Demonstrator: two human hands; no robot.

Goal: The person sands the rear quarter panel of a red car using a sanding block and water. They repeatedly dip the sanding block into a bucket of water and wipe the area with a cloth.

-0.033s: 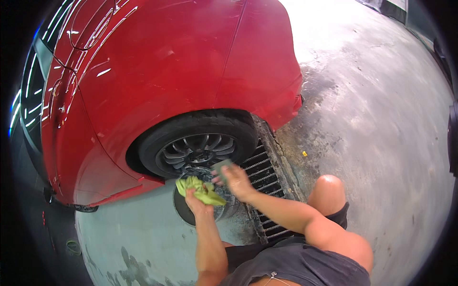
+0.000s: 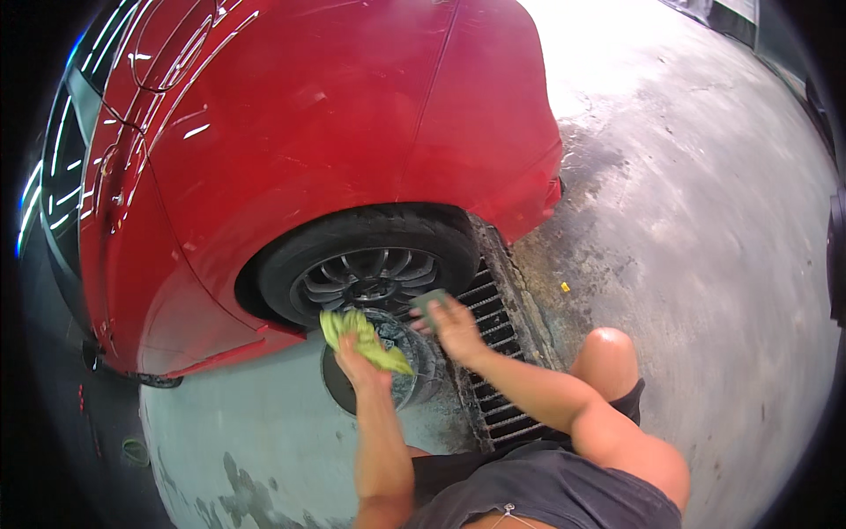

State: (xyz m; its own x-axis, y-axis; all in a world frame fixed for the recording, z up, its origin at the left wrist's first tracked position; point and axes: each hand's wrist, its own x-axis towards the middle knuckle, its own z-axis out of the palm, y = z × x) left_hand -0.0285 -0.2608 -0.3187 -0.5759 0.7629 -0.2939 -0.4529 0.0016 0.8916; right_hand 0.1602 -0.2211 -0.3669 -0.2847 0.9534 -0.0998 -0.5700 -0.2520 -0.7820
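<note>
My left hand (image 2: 359,361) grips a crumpled yellow-green cloth (image 2: 374,354) in front of the car's wheel. To its right, my right hand (image 2: 456,332) is closed around a small grey-green block (image 2: 429,305) that looks like a sponge pad; motion blurs its fingers a little. Just beyond both hands is the wheel, with a black tyre (image 2: 284,280) and a grey multi-spoke rim (image 2: 374,264). Under the cloth and partly hidden by it stands a translucent bucket (image 2: 427,375), apparently with liquid in it.
A red car (image 2: 326,123) fills the upper left, its body arching over the tyre. Right of the bucket runs a metal drain grate (image 2: 493,339) in the floor. A small yellow scrap (image 2: 565,286) lies on the concrete. A green coil (image 2: 136,452) lies at far left.
My right hand with the grey-green block has shifted slightly right and up, away from the cloth. My left hand and the cloth have moved slightly left and up, showing more of the bucket.
</note>
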